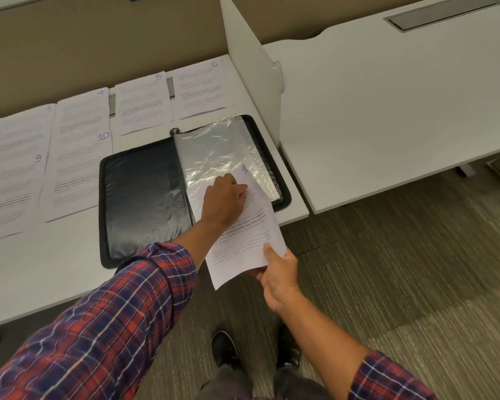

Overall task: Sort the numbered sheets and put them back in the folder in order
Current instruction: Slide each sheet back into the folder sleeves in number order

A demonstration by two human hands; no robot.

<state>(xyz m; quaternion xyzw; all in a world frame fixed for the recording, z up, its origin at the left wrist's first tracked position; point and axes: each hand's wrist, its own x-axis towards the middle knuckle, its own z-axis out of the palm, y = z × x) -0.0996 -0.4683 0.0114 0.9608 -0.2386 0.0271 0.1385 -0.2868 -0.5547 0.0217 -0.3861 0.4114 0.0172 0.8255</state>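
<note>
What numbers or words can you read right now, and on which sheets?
"1": held sheet, top corner.
"6": rightmost back-row sheet.
"5": second back-row sheet from right.
"4": third back-row sheet, faint.
"10": right front-row sheet, beside the folder.
"9": left front-row sheet.
The printed text on every sheet and two far-left corner numbers: too blurred to read.

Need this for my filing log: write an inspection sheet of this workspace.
Surface: white desk, near strip bare.
Job's things: folder open flat; sheet 1 partly over its clear sleeve; sheet 4, sheet 5, sheet 6, sheet 9, sheet 10 laid out behind and left.
Clutter: nothing seen.
Hands: left hand fingers curled on sheet 1's top; right hand pinches its lower corner.
Cables: nothing seen.
Surroundings: divider, second desk, carpet.
</note>
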